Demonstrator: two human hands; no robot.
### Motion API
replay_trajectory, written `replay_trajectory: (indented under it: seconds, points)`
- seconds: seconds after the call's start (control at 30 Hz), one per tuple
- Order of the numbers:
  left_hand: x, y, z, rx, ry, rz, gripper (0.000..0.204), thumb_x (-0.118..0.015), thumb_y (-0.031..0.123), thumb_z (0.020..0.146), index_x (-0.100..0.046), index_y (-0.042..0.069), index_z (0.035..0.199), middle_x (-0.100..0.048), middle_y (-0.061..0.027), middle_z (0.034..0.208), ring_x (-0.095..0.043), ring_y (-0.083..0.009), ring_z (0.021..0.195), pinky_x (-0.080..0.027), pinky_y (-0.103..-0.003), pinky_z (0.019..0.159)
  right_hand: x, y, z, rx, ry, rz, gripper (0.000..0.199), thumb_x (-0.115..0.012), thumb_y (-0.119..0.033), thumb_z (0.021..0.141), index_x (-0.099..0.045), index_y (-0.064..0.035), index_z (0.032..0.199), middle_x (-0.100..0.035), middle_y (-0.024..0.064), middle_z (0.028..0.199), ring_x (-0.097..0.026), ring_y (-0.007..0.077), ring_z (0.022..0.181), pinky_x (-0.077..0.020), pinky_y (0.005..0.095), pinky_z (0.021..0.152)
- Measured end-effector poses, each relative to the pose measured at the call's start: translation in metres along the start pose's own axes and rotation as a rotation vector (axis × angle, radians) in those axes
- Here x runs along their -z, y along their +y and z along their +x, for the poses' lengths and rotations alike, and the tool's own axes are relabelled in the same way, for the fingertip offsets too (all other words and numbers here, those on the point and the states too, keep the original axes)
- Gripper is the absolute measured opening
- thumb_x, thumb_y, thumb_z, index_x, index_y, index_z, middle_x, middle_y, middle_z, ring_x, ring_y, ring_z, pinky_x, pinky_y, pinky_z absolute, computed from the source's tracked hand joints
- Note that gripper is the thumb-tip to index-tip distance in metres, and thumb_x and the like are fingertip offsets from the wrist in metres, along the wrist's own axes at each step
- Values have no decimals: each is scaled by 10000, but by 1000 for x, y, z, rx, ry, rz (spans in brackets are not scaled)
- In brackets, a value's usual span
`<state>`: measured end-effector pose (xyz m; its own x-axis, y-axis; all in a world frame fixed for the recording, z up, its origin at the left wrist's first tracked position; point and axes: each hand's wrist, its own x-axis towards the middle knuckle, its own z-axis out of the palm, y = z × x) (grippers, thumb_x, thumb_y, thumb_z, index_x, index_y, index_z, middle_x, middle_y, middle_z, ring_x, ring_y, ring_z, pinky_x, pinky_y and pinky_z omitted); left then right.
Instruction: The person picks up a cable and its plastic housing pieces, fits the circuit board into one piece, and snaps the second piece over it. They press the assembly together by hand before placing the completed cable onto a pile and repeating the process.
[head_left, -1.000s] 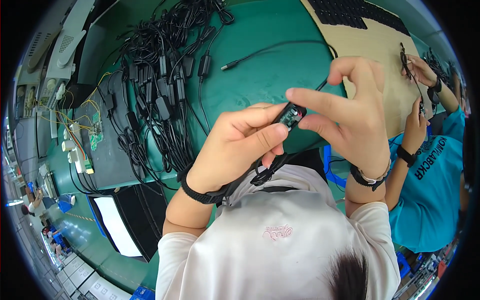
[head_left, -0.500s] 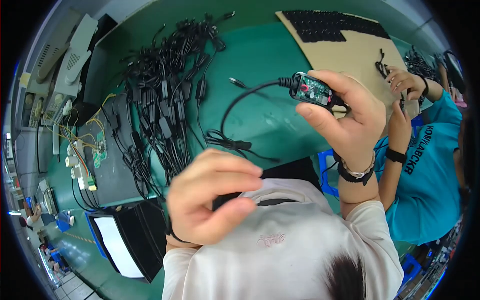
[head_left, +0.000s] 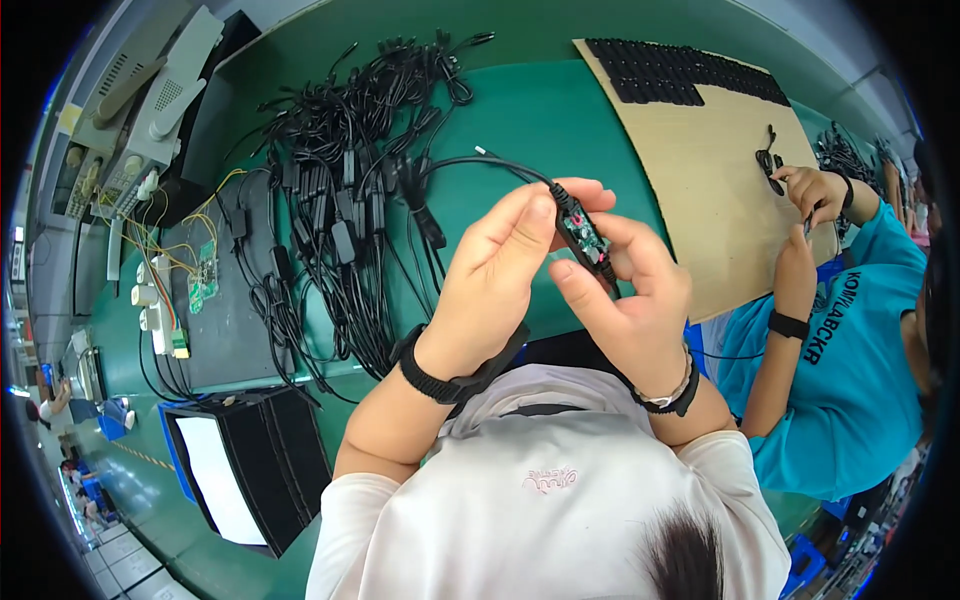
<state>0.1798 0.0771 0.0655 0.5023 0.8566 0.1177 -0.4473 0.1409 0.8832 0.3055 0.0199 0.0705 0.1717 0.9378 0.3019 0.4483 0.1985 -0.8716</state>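
A small green circuit board point(head_left: 584, 236) with red spots sits in an open black housing in line with a black cable point(head_left: 490, 160). My left hand point(head_left: 497, 268) is closed on the housing's upper end, where the cable enters, with thumb and fingers on both sides. Around its lower end my right hand point(head_left: 640, 292) curls, thumb on one side and fingers on the other. The housing tilts down to the right above the green table. From its upper end the cable arches left to a looped, tied bundle point(head_left: 428, 225) beside my left hand.
Left of my hands lies a heap of black cables with inline boxes point(head_left: 345, 240). Farther left are a wired circuit board point(head_left: 205, 275) and grey bench instruments point(head_left: 165, 110). Rows of black parts lie on cardboard point(head_left: 650, 180) at right, where a co-worker in blue point(head_left: 845, 370) handles a cable.
My left hand has risen to the right and taken hold of the housing's upper end. My right hand has brought the housing left and down, turning it steeper.
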Motion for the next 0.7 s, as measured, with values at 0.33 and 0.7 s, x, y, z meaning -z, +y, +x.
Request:
replay_trajectory:
  seconds: [0.33, 0.7]
  points:
    - [-5, -10, 7, 104, 104, -265, 363, -361, 287, 946, -487, -7, 1117, -588, -140, 1018, -551, -177, 941, -436, -297, 829, -5, 15, 5, 0, -33, -39, 367, -711, -107, 712, -551, 8, 1022, -578, 29, 616, -501, 43, 512, -373, 172, 488]
    - [25, -2, 18, 92, 198, -407, 391, -393, 316, 931, -429, 23, 1187, -576, -119, 1010, -567, -188, 863, -477, -332, 762, -4, 53, -10, 104, -412, 67, 281, -695, -136, 697, -600, -9, 930, -627, 80, 723, -599, 192, 677, -465, 304, 648]
